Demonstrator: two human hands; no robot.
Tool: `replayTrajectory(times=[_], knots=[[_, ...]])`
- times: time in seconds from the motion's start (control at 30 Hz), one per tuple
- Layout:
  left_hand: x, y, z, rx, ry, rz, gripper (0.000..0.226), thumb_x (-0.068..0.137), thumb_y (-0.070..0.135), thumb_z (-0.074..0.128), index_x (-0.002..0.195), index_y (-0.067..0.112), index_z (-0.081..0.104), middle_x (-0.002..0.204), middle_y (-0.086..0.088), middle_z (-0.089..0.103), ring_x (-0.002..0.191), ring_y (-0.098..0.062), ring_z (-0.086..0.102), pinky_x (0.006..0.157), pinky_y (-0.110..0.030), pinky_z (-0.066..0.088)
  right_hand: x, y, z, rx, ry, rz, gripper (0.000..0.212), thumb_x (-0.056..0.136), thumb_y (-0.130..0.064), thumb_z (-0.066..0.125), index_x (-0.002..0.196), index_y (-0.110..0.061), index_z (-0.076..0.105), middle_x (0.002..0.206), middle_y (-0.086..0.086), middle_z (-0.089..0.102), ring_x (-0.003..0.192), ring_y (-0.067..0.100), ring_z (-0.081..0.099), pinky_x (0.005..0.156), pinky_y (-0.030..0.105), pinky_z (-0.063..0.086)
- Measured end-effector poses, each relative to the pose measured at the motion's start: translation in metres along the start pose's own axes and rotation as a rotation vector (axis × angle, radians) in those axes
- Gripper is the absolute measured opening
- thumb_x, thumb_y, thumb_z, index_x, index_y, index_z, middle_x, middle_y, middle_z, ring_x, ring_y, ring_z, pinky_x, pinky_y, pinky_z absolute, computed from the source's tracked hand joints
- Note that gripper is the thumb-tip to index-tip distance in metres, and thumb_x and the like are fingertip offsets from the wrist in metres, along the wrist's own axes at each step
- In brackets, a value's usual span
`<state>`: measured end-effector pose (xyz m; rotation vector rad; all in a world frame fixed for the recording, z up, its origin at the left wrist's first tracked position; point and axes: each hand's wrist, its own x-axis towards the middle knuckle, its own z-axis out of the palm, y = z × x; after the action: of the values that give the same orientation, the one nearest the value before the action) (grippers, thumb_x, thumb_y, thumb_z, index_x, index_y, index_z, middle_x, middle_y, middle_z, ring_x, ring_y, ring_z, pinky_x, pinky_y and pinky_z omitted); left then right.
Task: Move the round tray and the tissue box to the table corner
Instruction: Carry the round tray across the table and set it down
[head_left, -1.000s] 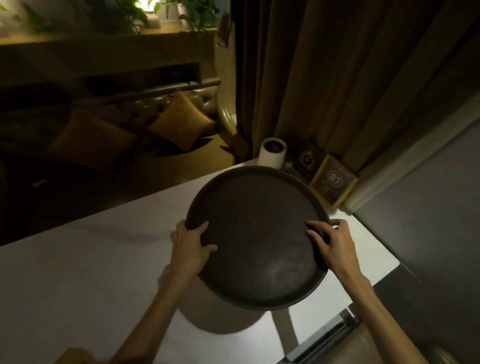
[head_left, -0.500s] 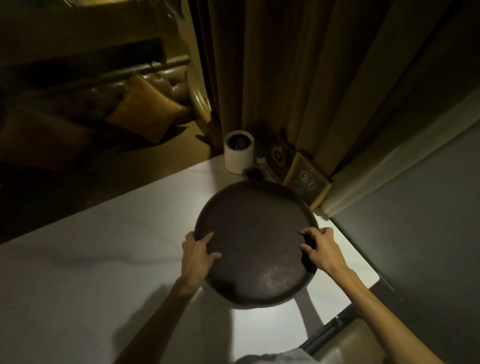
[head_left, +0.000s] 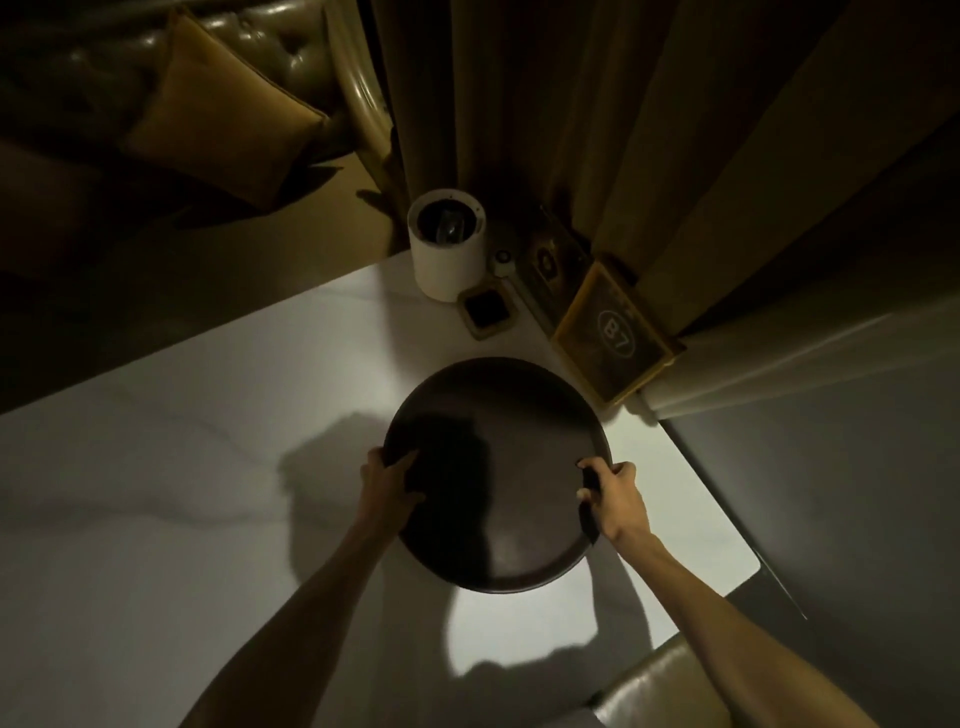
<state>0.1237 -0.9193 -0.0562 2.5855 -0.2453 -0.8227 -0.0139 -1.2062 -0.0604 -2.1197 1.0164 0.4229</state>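
Note:
The round tray (head_left: 519, 447) is dark brown with a low rim and is held over the white marble table (head_left: 182, 467), close to its far right corner. My left hand (head_left: 387, 480) grips the tray's left rim, thumb on the inside. My right hand (head_left: 613, 501) grips the right rim, fingers curled over the edge. The tray casts a shadow on the table below its near side. No tissue box is in view.
At the corner stand a white cylindrical holder (head_left: 447, 244), a small square coaster (head_left: 488, 312), a tiny round white object (head_left: 503, 261) and a framed sign marked B7 (head_left: 615, 332). Curtains (head_left: 571, 104) hang behind. A sofa with cushions (head_left: 223, 114) lies beyond the table's far edge.
The tray has moved further toward the corner and lower over the table, both hands still on its rim. The view has tilted down, so the corner items sit closer.

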Motion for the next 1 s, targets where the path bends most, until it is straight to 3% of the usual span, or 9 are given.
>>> replayTrajectory(times=[0.17, 0.23, 0.37, 0.47, 0.6, 0.73, 0.8, 0.9, 1.0], knots=[[0.02, -0.011, 0.011, 0.019, -0.008, 0.03, 0.071, 0.08, 0.008, 0.065, 0.143, 0.024, 0.036, 0.141, -0.023, 0.023, 0.122, -0.047, 0.031, 0.102, -0.048, 0.04, 0.022, -0.003, 0.013, 0.119, 0.027, 0.06, 0.027, 0.092, -0.039, 0.053, 0.113, -0.024, 0.046, 0.084, -0.002, 0.06, 0.068, 0.015, 0.062, 0.058, 0.03, 0.05], [0.024, -0.015, 0.013, 0.033, -0.017, 0.029, 0.072, 0.08, 0.008, 0.064, 0.144, 0.024, 0.035, 0.143, -0.023, 0.022, 0.121, -0.048, 0.031, 0.102, -0.048, 0.041, 0.026, -0.004, 0.017, 0.136, 0.017, 0.074, 0.027, 0.089, -0.042, 0.054, 0.111, -0.028, 0.048, 0.093, 0.001, 0.063, 0.074, 0.021, 0.063, 0.061, 0.034, 0.052], [0.029, -0.022, 0.022, 0.026, -0.012, 0.021, 0.073, 0.079, 0.004, 0.061, 0.144, 0.023, 0.034, 0.143, -0.021, 0.022, 0.117, -0.045, 0.033, 0.103, -0.047, 0.038, 0.034, -0.002, 0.029, 0.198, 0.022, 0.083, 0.025, 0.095, -0.036, 0.051, 0.112, -0.02, 0.044, 0.102, 0.008, 0.058, 0.081, 0.023, 0.061, 0.06, 0.03, 0.048], [0.028, -0.027, 0.027, 0.024, -0.005, 0.045, 0.075, 0.077, 0.003, 0.062, 0.144, 0.024, 0.035, 0.148, -0.023, 0.02, 0.116, -0.045, 0.035, 0.1, -0.048, 0.043, 0.033, -0.001, 0.033, 0.183, 0.052, 0.054, 0.024, 0.098, -0.036, 0.048, 0.115, -0.019, 0.045, 0.107, 0.008, 0.057, 0.081, 0.019, 0.056, 0.064, 0.028, 0.046], [0.024, -0.036, 0.036, 0.141, -0.025, 0.041, 0.076, 0.076, 0.019, 0.071, 0.143, 0.027, 0.035, 0.157, -0.024, 0.002, 0.13, -0.055, 0.023, 0.107, -0.056, 0.034, 0.03, 0.013, 0.044, -0.036, 0.112, -0.034, 0.038, 0.095, -0.027, 0.05, 0.132, -0.031, 0.051, 0.132, 0.008, 0.047, 0.109, 0.03, 0.052, 0.085, 0.042, 0.049], [0.019, -0.034, 0.039, 0.268, -0.122, 0.04, 0.072, 0.086, 0.036, 0.059, 0.146, 0.039, 0.019, 0.16, -0.003, -0.014, 0.139, -0.054, -0.001, 0.107, -0.069, 0.019, 0.022, 0.015, 0.048, -0.436, 0.154, -0.008, 0.058, 0.097, -0.039, 0.05, 0.15, -0.033, 0.027, 0.156, 0.007, 0.024, 0.125, 0.037, 0.039, 0.1, 0.046, 0.048], [0.016, -0.037, 0.043, 0.255, -0.197, 0.022, 0.077, 0.088, 0.04, 0.057, 0.146, 0.044, 0.007, 0.159, 0.008, -0.018, 0.14, -0.052, -0.009, 0.106, -0.073, 0.016, 0.011, 0.018, 0.048, -0.453, 0.147, 0.001, 0.07, 0.095, -0.048, 0.049, 0.154, -0.036, 0.014, 0.162, 0.008, 0.008, 0.132, 0.04, 0.03, 0.101, 0.049, 0.045], [0.012, -0.039, 0.049, 0.253, -0.223, 0.022, 0.087, 0.085, 0.042, 0.06, 0.146, 0.045, -0.003, 0.159, 0.012, -0.018, 0.14, -0.052, -0.013, 0.105, -0.074, 0.016, -0.005, 0.033, 0.059, -0.524, -0.039, -0.12, 0.078, 0.093, -0.061, 0.04, 0.153, -0.041, -0.005, 0.165, 0.001, -0.011, 0.144, 0.046, 0.008, 0.113, 0.058, 0.024], [0.012, -0.036, 0.052, 0.269, -0.207, 0.004, 0.09, 0.085, 0.042, 0.061, 0.145, 0.045, -0.005, 0.158, 0.012, -0.018, 0.141, -0.051, -0.013, 0.106, -0.072, 0.019, -0.006, 0.038, 0.062, -0.562, -0.147, -0.102, 0.08, 0.093, -0.063, 0.039, 0.151, -0.042, -0.012, 0.163, -0.004, -0.018, 0.147, 0.045, -0.015, 0.115, 0.064, 0.006]])
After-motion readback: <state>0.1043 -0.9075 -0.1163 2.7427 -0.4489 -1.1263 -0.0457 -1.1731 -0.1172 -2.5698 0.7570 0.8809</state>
